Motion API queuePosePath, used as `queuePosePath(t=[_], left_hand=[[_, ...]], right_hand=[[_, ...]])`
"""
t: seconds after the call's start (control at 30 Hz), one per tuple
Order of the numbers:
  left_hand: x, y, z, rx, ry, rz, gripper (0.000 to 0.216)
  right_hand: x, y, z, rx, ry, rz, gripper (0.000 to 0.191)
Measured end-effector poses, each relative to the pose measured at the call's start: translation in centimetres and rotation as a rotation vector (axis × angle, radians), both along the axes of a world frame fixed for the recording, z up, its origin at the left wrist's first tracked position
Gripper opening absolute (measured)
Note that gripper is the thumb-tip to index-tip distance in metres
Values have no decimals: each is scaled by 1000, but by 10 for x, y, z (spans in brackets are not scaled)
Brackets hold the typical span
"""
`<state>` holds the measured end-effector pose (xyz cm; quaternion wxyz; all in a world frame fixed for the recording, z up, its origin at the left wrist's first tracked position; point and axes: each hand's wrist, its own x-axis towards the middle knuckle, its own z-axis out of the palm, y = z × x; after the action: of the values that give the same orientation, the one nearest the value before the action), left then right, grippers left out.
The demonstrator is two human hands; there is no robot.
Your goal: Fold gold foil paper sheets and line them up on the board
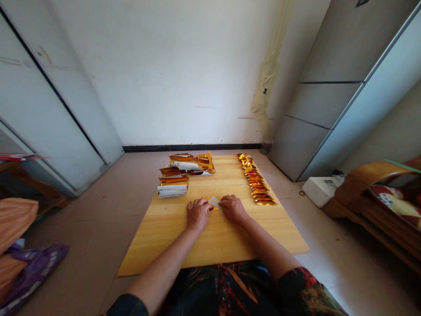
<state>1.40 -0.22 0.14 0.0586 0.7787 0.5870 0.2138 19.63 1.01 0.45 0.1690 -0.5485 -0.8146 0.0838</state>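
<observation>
Both my hands rest on a wooden board [217, 241] laid on the floor. My left hand [198, 213] and my right hand [233, 207] have their fingers curled down, pinching a small piece of gold-and-white foil paper [214, 202] between them and pressing it against the board. A row of several folded gold paper pieces [257, 181] runs along the board's right side, just beyond my right hand. Stacks of gold and white paper sheets [179, 174] lie at the board's far left, ahead of my left hand.
A white wall with a black skirting stands beyond the board. A grey cabinet [315, 127] is at the right, with a white box [320, 189] and a wooden chair [378, 197] near it. Bags [29, 267] lie on the floor at left.
</observation>
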Motion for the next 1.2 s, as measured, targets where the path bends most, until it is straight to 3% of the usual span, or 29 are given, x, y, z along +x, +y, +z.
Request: queuePosePath(t=[0.23,0.37,0.47,0.83,1.2], left_hand=[[-19,21,-1,75,10,-236,27],[-24,26,-3,112,9,-319,27],[-25,27,-7,146,1,-356,25],[-27,26,-12,205,-18,-356,23],[-27,22,-13,144,-1,-277,29]], right_hand=[[-13,-18,-3,63,21,142,20],[-10,-9,-9,78,99,260,18],[2,1,-11,94,172,270,23],[12,22,-16,63,147,236,33],[4,16,-12,63,90,216,28]])
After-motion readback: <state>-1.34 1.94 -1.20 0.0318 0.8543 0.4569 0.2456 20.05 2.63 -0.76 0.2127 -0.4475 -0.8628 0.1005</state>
